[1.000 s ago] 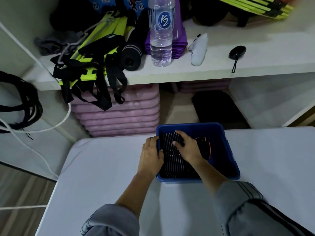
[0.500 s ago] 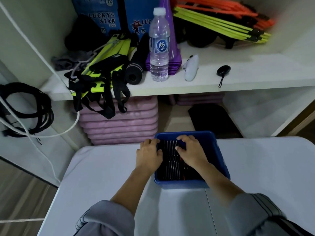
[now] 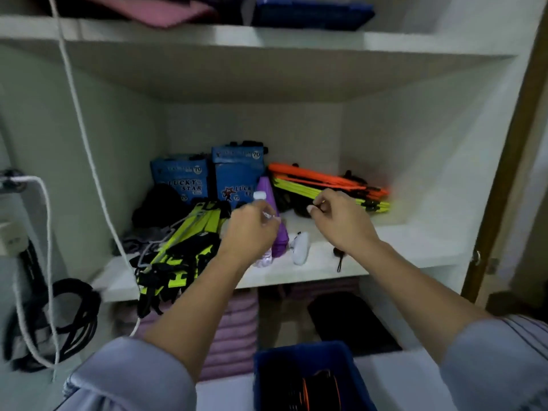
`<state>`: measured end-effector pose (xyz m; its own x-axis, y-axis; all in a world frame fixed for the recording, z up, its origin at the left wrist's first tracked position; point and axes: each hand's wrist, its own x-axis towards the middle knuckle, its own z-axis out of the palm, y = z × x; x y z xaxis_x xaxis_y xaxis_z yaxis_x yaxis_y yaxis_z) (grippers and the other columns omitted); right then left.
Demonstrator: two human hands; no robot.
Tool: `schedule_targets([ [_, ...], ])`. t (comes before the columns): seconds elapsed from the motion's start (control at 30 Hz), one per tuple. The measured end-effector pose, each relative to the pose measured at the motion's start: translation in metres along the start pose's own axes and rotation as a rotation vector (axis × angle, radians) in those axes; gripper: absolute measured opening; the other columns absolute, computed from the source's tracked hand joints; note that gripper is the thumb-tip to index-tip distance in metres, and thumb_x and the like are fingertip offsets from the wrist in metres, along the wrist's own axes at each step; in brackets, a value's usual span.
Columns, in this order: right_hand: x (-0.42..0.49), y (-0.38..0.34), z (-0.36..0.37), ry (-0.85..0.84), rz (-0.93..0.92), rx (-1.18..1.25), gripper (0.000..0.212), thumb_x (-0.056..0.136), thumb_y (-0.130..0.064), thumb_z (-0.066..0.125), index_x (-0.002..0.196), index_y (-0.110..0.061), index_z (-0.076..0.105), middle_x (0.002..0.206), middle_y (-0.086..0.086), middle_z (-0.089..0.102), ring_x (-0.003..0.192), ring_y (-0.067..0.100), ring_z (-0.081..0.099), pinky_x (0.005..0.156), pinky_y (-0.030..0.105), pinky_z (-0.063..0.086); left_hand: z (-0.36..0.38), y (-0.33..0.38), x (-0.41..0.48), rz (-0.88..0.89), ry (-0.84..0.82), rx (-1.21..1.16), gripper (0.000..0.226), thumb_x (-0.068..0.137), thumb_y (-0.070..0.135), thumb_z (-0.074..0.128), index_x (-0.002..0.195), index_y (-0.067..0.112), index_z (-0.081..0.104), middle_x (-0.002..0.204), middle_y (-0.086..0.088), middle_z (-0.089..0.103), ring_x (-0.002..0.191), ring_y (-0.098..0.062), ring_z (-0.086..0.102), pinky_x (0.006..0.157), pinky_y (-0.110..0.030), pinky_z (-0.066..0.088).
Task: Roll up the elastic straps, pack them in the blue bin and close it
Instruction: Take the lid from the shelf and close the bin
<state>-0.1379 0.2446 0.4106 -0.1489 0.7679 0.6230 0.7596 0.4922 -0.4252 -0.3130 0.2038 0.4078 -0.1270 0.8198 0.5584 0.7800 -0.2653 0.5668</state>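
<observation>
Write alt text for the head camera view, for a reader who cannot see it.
Two bare hands reach toward a cluttered white shelf: the left hand in front of a water bottle, the right hand beside it in the air. Below, the blue bin stands open with rolled straps inside.

Grey sleeves bunched at the elbows: left sleeve (image 3: 127, 378) plain, right sleeve (image 3: 498, 360) with thin dark stripes; left hand (image 3: 252, 229), right hand (image 3: 341, 223) bare.
</observation>
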Motion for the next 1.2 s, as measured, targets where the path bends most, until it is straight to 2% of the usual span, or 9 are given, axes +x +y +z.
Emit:
schedule_targets([
  [0.17, 0.041, -0.027, -0.046, 0.227, -0.015, -0.001, 0.032, 0.093, -0.032, 0.051, 0.115, -0.008, 0.052, 0.112, 0.014, 0.057, 0.103, 0.031, 0.054, 0.076, 0.032, 0.038, -0.044, 0.038, 0.041, 0.111, 0.169, -0.028, 0.02, 0.089, 0.028, 0.057, 0.102, 0.013, 0.061, 0.083, 0.0, 0.06, 0.082, -0.018, 0.056, 0.069, -0.025, 0.04],
  [0.4, 0.084, -0.04, -0.09, 0.375, -0.054, -0.036, 0.045, 0.093, -0.03, 0.052, 0.128, -0.005, 0.039, 0.127, 0.016, 0.043, 0.117, 0.032, 0.044, 0.091, 0.037, 0.038, -0.066, 0.081, 0.088, 0.194, 0.303, 0.009, 0.034, 0.09, 0.032, 0.056, 0.115, 0.008, 0.055, 0.105, -0.011, 0.062, 0.097, -0.026, 0.056, 0.078, -0.032, 0.045],
  [0.53, 0.127, -0.051, -0.12, 0.419, -0.11, 0.004, 0.058, 0.094, -0.033, 0.051, 0.142, -0.013, 0.025, 0.136, 0.016, 0.032, 0.122, 0.031, 0.041, 0.097, 0.039, 0.04, -0.079, 0.113, 0.117, 0.205, 0.389, 0.012, 0.046, 0.091, 0.029, 0.055, 0.132, 0.012, 0.041, 0.119, -0.015, 0.051, 0.103, -0.025, 0.051, 0.08, -0.03, 0.04],
  [0.67, 0.167, -0.061, -0.142, 0.407, -0.171, -0.067, 0.064, 0.094, -0.033, 0.05, 0.148, -0.025, 0.016, 0.147, 0.018, 0.017, 0.13, 0.033, 0.029, 0.103, 0.04, 0.035, -0.092, 0.136, 0.151, 0.197, 0.4, 0.022, 0.062, 0.092, 0.029, 0.053, 0.145, 0.03, 0.022, 0.137, -0.015, 0.032, 0.121, -0.029, 0.04, 0.096, -0.037, 0.042],
  [0.73, 0.187, -0.063, -0.149, 0.378, -0.17, -0.105, 0.064, 0.095, -0.035, 0.048, 0.148, -0.028, 0.015, 0.15, 0.019, 0.012, 0.134, 0.035, 0.022, 0.107, 0.043, 0.03, -0.098, 0.143, 0.166, 0.176, 0.378, 0.061, 0.065, 0.093, 0.03, 0.052, 0.147, 0.035, 0.015, 0.146, -0.017, 0.02, 0.131, -0.031, 0.03, 0.102, -0.04, 0.036],
  [0.83, 0.209, -0.063, -0.151, 0.32, -0.149, -0.145, 0.059, 0.096, -0.042, 0.044, 0.147, -0.031, 0.018, 0.152, 0.02, 0.01, 0.139, 0.04, 0.013, 0.114, 0.049, 0.022, -0.102, 0.148, 0.181, 0.148, 0.339, 0.178, 0.066, 0.094, 0.034, 0.049, 0.147, 0.039, 0.01, 0.153, -0.019, 0.006, 0.138, -0.033, 0.017, 0.106, -0.043, 0.031],
  [0.97, 0.22, -0.059, -0.145, 0.248, -0.141, -0.151, 0.053, 0.096, -0.043, 0.043, 0.144, -0.029, 0.027, 0.15, 0.019, 0.016, 0.139, 0.042, 0.01, 0.112, 0.05, 0.022, -0.101, 0.143, 0.194, 0.136, 0.308, 0.284, 0.065, 0.094, 0.038, 0.047, 0.147, 0.037, 0.01, 0.155, -0.018, 0.004, 0.139, -0.036, 0.016, 0.104, -0.045, 0.033],
  [1.07, 0.222, -0.056, -0.141, 0.313, -0.167, -0.135, 0.047, 0.095, -0.04, 0.046, 0.139, -0.025, 0.037, 0.143, 0.019, 0.029, 0.134, 0.04, 0.02, 0.108, 0.048, 0.029, -0.098, 0.139, 0.198, 0.18, 0.354, 0.289, 0.058, 0.094, 0.038, 0.046, 0.146, 0.032, 0.02, 0.15, -0.016, 0.02, 0.134, -0.032, 0.027, 0.099, -0.044, 0.038],
  [1.2, 0.218, -0.054, -0.139, 0.453, -0.175, -0.005, 0.033, 0.092, -0.036, 0.054, 0.12, -0.019, 0.057, 0.127, 0.016, 0.042, 0.121, 0.036, 0.034, 0.102, 0.043, 0.034, -0.092, 0.137, 0.19, 0.295, 0.474, 0.161, 0.043, 0.094, 0.036, 0.046, 0.135, 0.025, 0.041, 0.134, -0.011, 0.041, 0.118, -0.025, 0.045, 0.089, -0.038, 0.045],
])
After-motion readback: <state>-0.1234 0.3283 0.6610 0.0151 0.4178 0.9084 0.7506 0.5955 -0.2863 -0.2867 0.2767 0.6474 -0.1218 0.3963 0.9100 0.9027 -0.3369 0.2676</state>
